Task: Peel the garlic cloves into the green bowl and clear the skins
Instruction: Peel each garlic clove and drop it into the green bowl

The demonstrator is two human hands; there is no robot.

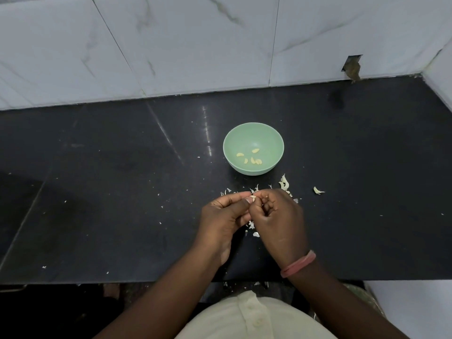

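Black counter (122, 192) — both hands (252, 216) curled together

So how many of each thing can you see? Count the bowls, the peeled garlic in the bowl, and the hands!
Round pale green bowl: 1
Peeled yellowish garlic cloves inside the bowl: 5
Bare hands, left hand and right hand, pinching one small garlic clove between them: 2
Pink wristband: 1
Total: 10, counting the held clove. The white skin bits on the black counter are too many to count.
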